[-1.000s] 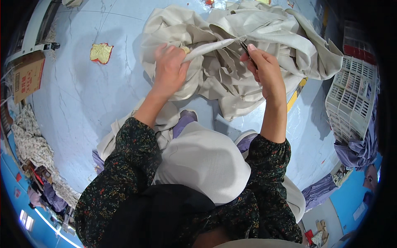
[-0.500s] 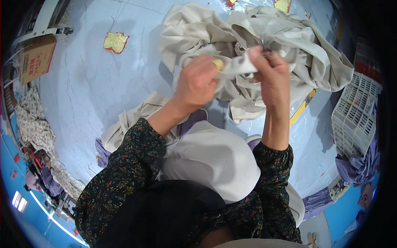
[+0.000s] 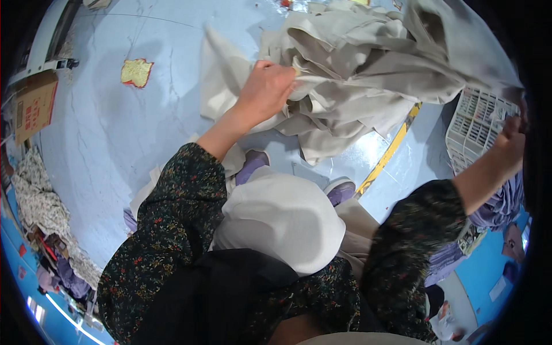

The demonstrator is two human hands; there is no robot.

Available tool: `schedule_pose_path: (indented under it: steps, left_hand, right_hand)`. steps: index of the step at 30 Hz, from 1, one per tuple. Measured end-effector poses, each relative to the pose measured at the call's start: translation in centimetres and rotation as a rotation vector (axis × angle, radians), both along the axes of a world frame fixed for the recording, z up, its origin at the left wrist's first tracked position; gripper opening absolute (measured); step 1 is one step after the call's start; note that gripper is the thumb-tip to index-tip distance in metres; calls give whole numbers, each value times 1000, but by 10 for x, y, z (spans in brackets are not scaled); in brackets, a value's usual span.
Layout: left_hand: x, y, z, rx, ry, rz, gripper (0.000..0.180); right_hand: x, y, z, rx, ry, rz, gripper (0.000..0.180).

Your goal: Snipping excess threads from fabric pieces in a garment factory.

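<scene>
A large crumpled beige cloth [image 3: 356, 86] lies on the pale blue floor in front of me. My left hand [image 3: 265, 89] is closed on its left part, with a small yellow thing showing at the fingertips. My right hand [image 3: 510, 141] is far out at the right rim, closed, with the raised right end of the cloth running to it. That end is blurred and lifted off the pile, and the right fingertips are partly lost in the dark edge. Smooth pale cloth [image 3: 282, 218] covers my knee below the hands.
A white plastic crate [image 3: 477, 123] stands at the right, with purple cloth [image 3: 497, 201] beside it. Yellow-black tape [image 3: 388, 152] marks the floor. At left are a cardboard box [image 3: 35, 108], patterned cloth [image 3: 40, 192] and a torn yellow patch [image 3: 137, 73] on the floor.
My hands were close together over the cloth. The right has swung far out to the right, drawing an end of the cloth up and across, while the left has stayed near the pile.
</scene>
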State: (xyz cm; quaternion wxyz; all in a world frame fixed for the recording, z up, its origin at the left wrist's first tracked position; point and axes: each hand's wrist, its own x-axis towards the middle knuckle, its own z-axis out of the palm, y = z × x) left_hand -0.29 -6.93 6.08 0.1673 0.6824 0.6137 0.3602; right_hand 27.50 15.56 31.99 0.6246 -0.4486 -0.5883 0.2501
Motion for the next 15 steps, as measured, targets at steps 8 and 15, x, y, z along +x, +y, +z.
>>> schedule_pose_path:
  steps: [8,15]
  left_hand:
    - [-7,-21,31,26,-127,148,27]
    - [0,-26,36,69,-154,150,33]
  right_hand:
    - [-69,-97,-123,-1148,-503,796,42]
    - [-100,-114,-161,-1125,-328,785,42]
